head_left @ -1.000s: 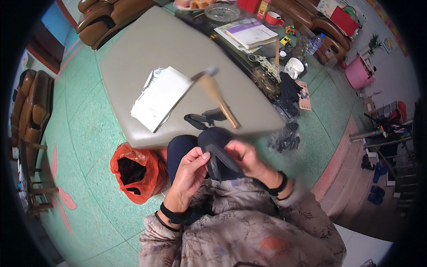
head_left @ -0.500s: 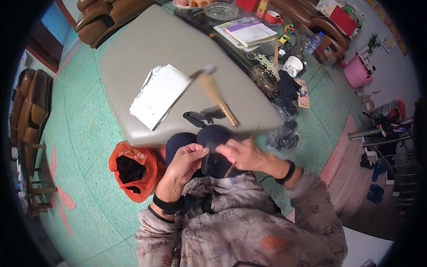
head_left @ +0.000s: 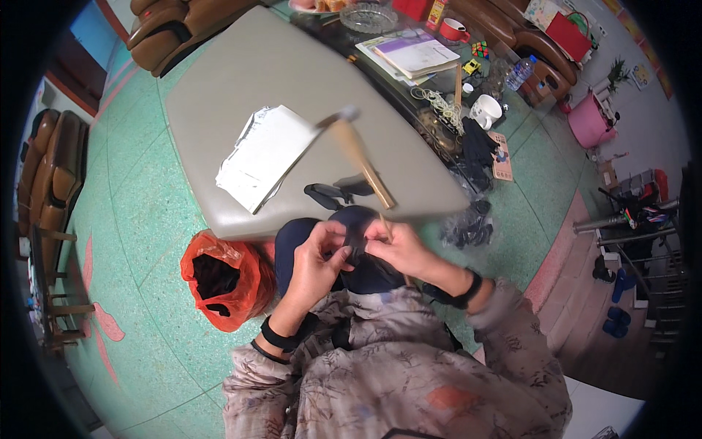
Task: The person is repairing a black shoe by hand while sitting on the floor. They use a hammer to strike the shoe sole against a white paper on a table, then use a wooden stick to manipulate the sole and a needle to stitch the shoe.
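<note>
Above my lap, my left hand point(head_left: 319, 252) pinches a dark, thin, flexible piece point(head_left: 356, 256) between thumb and fingers. My right hand point(head_left: 398, 249) grips the other side of the same piece, close to the left. A thin wooden stick point(head_left: 385, 224) is also held in my right hand, its ends showing above and below the fingers. On the grey padded surface ahead lie two black strap-like pieces point(head_left: 329, 196), a wooden-handled hammer point(head_left: 365, 164) and a stack of white paper point(head_left: 265, 157). Fingers partly hide the dark piece.
An orange-red plastic bag point(head_left: 252, 269) with dark pieces inside stands on the green floor at my left. Beyond the padded surface, a dark table holds books point(head_left: 417, 53), a white mug point(head_left: 485, 111) and a glass bowl point(head_left: 369, 18). Crumpled clear plastic point(head_left: 468, 225) lies at right.
My right hand has moved slightly right and now pinches the dark piece; the stick in it has turned steeper. My left fingers have curled in around the piece.
</note>
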`<action>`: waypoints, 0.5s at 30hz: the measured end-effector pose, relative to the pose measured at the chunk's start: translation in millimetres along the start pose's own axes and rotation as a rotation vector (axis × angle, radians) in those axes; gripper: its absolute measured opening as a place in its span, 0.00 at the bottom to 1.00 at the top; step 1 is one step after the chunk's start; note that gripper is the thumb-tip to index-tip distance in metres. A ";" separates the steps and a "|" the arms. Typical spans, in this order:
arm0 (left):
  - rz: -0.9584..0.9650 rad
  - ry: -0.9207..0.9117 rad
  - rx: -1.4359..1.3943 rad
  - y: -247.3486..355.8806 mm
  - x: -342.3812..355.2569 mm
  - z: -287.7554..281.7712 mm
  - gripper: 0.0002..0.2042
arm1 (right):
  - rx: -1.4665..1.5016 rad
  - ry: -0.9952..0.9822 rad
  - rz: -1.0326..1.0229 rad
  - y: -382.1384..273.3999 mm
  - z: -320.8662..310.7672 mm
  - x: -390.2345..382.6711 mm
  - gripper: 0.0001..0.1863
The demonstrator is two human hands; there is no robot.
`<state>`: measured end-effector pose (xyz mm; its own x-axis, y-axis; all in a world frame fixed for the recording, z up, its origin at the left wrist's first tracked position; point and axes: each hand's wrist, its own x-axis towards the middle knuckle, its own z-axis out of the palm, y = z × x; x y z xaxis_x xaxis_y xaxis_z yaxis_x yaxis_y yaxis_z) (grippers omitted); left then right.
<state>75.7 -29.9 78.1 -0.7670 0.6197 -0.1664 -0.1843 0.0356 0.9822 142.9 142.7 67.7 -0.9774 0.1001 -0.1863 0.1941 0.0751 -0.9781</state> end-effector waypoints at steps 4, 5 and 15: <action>0.277 0.040 0.340 -10.8 -7.6 4.6 0.11 | -0.025 0.092 0.018 6.8 2.4 2.3 0.06; 0.318 0.063 0.434 -5.8 -8.6 8.6 0.11 | -0.021 0.117 0.005 7.9 3.1 2.2 0.06; -0.046 0.112 -0.028 -13.5 -6.0 8.2 0.05 | -0.080 0.158 -0.078 -5.6 7.2 -9.0 0.07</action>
<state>87.8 -27.6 66.6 -0.8211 0.5263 -0.2210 -0.2361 0.0393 0.9709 150.0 134.3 74.2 -0.9656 0.2450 -0.0870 0.1304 0.1669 -0.9773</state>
